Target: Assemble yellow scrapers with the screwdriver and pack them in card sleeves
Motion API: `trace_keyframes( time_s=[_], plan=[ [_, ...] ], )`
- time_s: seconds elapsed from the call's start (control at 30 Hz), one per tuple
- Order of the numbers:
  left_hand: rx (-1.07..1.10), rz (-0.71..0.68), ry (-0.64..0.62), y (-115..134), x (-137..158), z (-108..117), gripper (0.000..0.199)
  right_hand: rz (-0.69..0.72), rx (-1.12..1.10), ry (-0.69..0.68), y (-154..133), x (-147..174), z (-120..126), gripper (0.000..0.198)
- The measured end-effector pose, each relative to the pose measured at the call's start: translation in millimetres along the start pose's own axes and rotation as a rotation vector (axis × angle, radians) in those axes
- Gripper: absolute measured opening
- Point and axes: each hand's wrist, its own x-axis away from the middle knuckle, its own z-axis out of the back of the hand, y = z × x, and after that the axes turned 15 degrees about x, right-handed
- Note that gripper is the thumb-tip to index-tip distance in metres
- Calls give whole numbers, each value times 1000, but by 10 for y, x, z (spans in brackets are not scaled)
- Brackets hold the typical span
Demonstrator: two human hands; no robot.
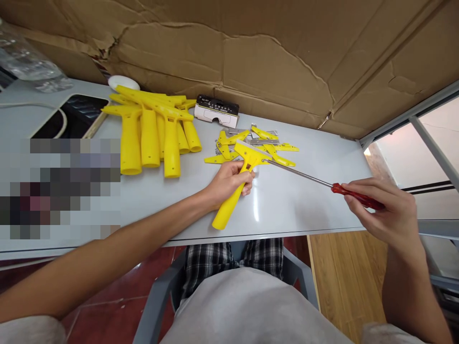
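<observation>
My left hand (pixel 229 184) is closed around the neck of a yellow scraper (pixel 229 208), whose handle slants down toward the table's front edge. A metal strip runs along the scraper's head. My right hand (pixel 385 205) grips the red handle of a screwdriver (pixel 304 176). The long shaft reaches left, and its tip meets a screw at the right end of the scraper head. Just behind lie loose yellow scraper head pieces (pixel 281 148), metal blades (pixel 263 141) and small screws (pixel 223 149).
Several yellow scraper handles (pixel 131 138) are piled at left. A small black-and-white box (pixel 217 112) stands against the cardboard (pixel 251 62) at the back. A phone (pixel 71 117), a cable, a white round object (pixel 124 82) and a plastic bottle (pixel 32 62) are farther left.
</observation>
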Motion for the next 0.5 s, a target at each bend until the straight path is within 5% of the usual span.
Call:
trace_keyframes(
  time_s=[0.5],
  plan=[
    [-42, -28, -35, -70, -17, 51, 16, 28, -2, -45, 47, -11, -53, 36]
  ],
)
